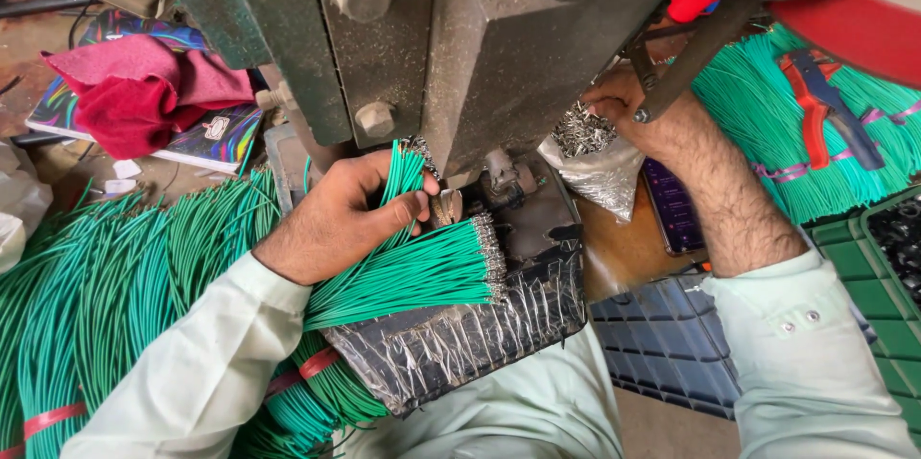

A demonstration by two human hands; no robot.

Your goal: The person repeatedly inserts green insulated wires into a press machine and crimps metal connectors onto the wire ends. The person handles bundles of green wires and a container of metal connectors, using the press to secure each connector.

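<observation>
Below press [451,37], wire bundle [413,272] points right.

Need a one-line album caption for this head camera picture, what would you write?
Left hand grips green wires at a press machine; right hand reaches into a bag of metal terminals.

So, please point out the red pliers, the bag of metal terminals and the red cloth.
red pliers [823,99], head view, on the red handle.
bag of metal terminals [597,166], head view, on the clear plastic side.
red cloth [134,94], head view, on its folded middle.

Red rag [144,94], orange-blue pliers [827,104]
</observation>
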